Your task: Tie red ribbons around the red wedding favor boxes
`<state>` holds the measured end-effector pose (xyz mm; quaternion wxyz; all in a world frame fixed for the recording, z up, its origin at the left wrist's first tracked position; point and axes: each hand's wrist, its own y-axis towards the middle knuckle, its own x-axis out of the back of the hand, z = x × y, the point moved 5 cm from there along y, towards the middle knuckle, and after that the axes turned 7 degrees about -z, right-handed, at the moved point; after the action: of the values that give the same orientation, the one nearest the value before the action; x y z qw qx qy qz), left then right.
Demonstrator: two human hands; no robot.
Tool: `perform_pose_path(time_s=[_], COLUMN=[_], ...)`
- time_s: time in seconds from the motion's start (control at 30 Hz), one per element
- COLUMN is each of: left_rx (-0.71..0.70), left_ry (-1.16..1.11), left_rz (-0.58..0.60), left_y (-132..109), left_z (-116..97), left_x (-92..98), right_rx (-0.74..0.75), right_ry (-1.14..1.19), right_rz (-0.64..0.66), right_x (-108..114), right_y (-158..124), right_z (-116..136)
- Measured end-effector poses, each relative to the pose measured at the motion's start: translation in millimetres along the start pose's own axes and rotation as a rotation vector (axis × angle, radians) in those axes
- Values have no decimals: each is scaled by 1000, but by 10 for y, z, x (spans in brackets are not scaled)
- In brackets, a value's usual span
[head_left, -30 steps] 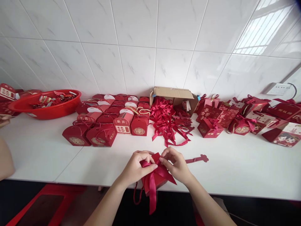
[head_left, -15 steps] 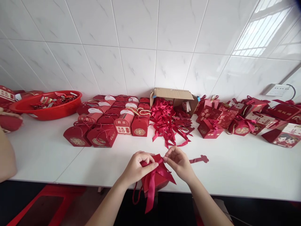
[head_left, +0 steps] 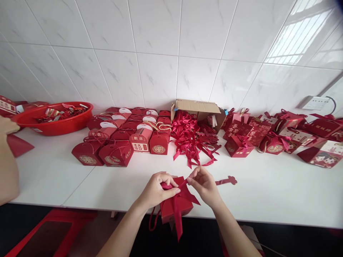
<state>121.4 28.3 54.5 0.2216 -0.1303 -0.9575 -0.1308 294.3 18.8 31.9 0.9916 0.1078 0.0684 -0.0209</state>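
A small red gift box (head_left: 171,211) rests at the front edge of the table, partly hidden behind my hands. Dark pink satin ribbon (head_left: 178,217) crosses its top, one tail hanging down the front and another pointing right. With thumb and fingers, my left hand (head_left: 160,188) pinches the ribbon at the knot and a loop of it. My right hand (head_left: 204,186) pinches another piece of the ribbon just right of the box top. A red cord handle (head_left: 154,219) dangles at the box's left side.
Rows of red boxes (head_left: 116,153) stand behind left, beside a red basin (head_left: 66,123) of wrapped sweets. Loose ribbons spill from a cardboard box (head_left: 197,106). Ribboned boxes (head_left: 239,146) fill the right. A flower-ended strip (head_left: 227,181) lies nearby. Another person's arm (head_left: 8,167) is far left.
The hanging ribbon tail has swung right and the box front shows more. Both my hands keep their pinch. At far left, the other person's hand and red item have shifted.
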Motion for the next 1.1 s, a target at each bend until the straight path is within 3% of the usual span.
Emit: perform_pose_path(time_s=[0.47,0.83,0.97,1.1], left_rx=[27,-17,33,64], left_ry=[-39,-47,-91,-178], left_rz=[51,80,94,183], left_y=[-17,-36,-27,-1], left_z=[15,26,36,18], left_x=[-51,-65,-48,-36], right_rx=[70,62,12,-14], right_ry=[-84,-42,-13,-45], right_rz=[17,-278,-174,-45], right_x=[-39,36,37,77], right_y=[39,-42,-28,2], right_z=[148,45,15,31])
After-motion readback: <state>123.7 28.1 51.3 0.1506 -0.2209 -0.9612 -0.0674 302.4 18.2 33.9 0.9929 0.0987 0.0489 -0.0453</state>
